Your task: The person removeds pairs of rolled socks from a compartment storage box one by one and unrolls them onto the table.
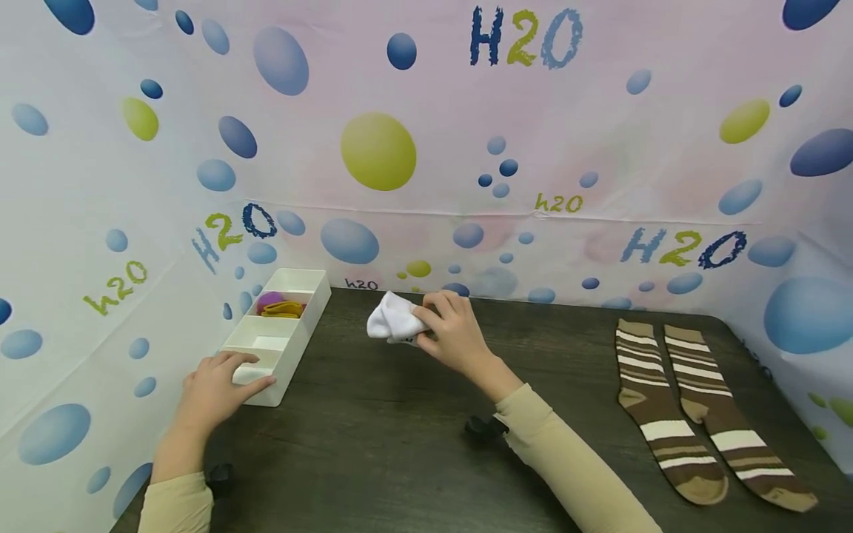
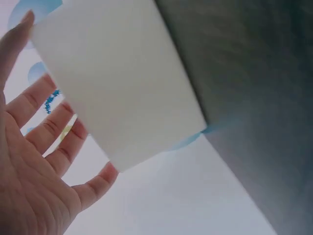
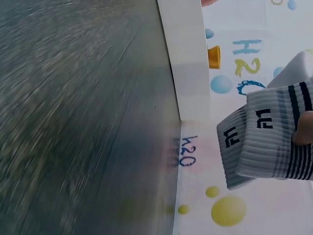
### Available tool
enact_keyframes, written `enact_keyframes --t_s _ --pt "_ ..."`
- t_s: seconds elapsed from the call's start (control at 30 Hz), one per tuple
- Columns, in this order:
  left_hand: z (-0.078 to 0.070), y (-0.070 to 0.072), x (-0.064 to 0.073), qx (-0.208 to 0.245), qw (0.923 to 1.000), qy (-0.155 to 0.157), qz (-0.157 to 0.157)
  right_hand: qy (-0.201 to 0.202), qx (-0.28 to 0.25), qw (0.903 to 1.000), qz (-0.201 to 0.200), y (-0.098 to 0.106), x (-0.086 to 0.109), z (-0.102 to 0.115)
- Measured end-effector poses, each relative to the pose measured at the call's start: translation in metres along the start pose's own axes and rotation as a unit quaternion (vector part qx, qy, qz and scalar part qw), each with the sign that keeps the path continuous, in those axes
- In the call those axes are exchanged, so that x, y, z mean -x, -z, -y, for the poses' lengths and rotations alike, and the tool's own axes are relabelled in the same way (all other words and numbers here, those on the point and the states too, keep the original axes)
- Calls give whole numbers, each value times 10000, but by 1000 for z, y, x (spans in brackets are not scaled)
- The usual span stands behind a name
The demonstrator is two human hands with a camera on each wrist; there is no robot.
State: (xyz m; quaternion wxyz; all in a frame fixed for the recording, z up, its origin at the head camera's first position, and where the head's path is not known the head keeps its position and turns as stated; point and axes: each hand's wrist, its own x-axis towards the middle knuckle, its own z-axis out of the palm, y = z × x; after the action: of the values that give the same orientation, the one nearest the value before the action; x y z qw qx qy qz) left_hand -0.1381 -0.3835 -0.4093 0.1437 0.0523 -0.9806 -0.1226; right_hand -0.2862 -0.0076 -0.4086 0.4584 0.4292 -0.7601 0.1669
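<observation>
A folded pair of white socks (image 1: pixel 395 318) is pinched in the right hand (image 1: pixel 456 333), raised over the table in the head view. In the right wrist view, the ribbed cuffs of the socks (image 3: pixel 266 132) show black stripes and dark lettering; only a fingertip of that hand appears. At the left, a long white divided box (image 1: pixel 283 370) stands on the table. The left hand (image 1: pixel 215 389) holds its near end, thumb and fingers spread across it. In the left wrist view, the fingers (image 2: pixel 54 125) meet the rim of the box's end wall (image 2: pixel 122 93).
Purple and mustard folded items (image 1: pixel 281 309) lie in one box compartment; other compartments show bare floors. Two brown striped socks (image 1: pixel 669 422) lie flat, side by side, at the right of the dark table (image 1: pixel 373 437). A bubble-printed sheet (image 1: pixel 440 96) rises behind and beside the table.
</observation>
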Motion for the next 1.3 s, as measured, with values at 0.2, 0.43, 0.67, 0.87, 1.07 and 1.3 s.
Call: enact_keyframes --t_s 0.2,0.43,0.67,0.87,1.07,1.3 --pt "-14 13 -5 -85 9994 -239 -234 -199 -105 9996 158 11 11 -6" --pt "-54 27 -16 360 9945 -695 -691 -458 -206 9984 248 22 26 -11" --pt "-100 20 -31 902 9835 -1219 -987 -506 -196 9981 300 30 39 -12" --pt "-146 -2 -41 1086 9803 -1549 -576 -538 -239 9974 415 31 50 -12" --pt "-178 -32 -41 700 9811 -1801 -48 -374 -150 9965 736 28 58 -11" --pt "-191 -50 -39 515 9819 -1730 568 128 -3 9933 1151 25 62 -8"
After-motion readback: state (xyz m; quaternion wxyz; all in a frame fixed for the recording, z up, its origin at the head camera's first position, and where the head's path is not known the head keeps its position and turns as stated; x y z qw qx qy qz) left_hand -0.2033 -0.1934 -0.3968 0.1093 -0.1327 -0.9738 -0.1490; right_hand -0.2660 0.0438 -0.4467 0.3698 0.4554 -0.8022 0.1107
